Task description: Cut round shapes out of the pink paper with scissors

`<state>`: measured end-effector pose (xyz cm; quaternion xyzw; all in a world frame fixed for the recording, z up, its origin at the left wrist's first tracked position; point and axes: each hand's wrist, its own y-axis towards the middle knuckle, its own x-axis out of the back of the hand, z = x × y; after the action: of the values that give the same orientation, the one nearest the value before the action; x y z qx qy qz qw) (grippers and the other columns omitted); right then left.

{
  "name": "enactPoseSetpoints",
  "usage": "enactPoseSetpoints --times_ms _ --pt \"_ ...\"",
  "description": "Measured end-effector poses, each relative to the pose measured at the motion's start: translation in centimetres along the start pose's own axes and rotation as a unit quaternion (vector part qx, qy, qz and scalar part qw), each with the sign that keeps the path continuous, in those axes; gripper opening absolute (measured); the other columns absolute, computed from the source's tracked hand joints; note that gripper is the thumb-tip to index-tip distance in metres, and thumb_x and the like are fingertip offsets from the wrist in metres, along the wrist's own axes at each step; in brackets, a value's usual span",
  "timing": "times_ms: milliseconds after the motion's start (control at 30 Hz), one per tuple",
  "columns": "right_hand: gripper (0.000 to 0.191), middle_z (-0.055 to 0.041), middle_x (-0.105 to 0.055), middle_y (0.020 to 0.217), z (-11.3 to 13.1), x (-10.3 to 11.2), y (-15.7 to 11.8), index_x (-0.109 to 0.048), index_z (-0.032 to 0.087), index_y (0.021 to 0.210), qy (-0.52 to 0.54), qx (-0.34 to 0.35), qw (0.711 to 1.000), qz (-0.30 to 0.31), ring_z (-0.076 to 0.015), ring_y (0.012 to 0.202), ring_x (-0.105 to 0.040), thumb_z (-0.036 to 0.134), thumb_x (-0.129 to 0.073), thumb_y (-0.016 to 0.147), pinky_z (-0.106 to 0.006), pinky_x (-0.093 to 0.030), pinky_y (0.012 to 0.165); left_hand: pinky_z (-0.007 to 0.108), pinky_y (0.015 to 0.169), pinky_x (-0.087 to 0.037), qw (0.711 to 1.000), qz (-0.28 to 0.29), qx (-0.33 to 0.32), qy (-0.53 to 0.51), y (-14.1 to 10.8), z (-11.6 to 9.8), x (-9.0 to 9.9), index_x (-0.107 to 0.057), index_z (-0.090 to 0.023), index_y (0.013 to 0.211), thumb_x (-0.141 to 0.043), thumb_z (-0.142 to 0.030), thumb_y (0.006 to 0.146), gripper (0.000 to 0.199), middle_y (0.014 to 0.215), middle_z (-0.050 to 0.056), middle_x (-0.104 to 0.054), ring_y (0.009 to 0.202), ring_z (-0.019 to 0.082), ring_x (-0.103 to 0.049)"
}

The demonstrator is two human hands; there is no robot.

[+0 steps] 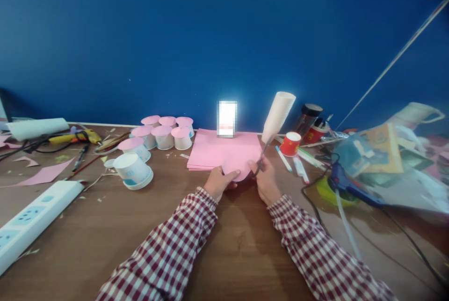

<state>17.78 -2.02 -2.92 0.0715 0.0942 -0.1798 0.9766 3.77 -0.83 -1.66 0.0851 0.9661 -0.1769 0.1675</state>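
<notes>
My left hand (220, 182) pinches a rounded piece of pink paper (235, 166) between thumb and fingers, in front of a stack of pink paper sheets (206, 147). My right hand (267, 180) is closed around dark scissors (261, 157) at the right edge of that piece; the fingertips come close to the paper, and part of the scissors is hidden by the hand. To the left stand several paper cups topped with pink paper discs (163, 130). Nearer to me, a white paper cup (131, 170) with a handle-like loop sits on a white base.
A leaning stack of white cups (278, 114), a red paper cup (290, 143) and markers (283, 158) lie right of the sheets. A blue glue gun (351, 186) with cords is farther right. On the left are a yellow glue gun (75, 137) and a power strip (38, 216).
</notes>
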Motion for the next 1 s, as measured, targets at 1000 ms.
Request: enactPoseSetpoints --times_ms 1000 --pt "0.037 0.0041 -0.058 0.062 0.04 -0.49 -0.11 -0.06 0.018 0.09 0.004 -0.013 1.0 -0.015 -0.0083 0.049 -0.042 0.04 -0.075 0.064 -0.019 -0.031 0.042 0.019 0.038 -0.047 0.998 0.004 -0.03 0.056 0.47 0.61 0.22 -0.067 -0.003 0.082 -0.081 -0.024 0.058 0.035 0.063 0.007 -0.064 0.044 0.008 -0.051"
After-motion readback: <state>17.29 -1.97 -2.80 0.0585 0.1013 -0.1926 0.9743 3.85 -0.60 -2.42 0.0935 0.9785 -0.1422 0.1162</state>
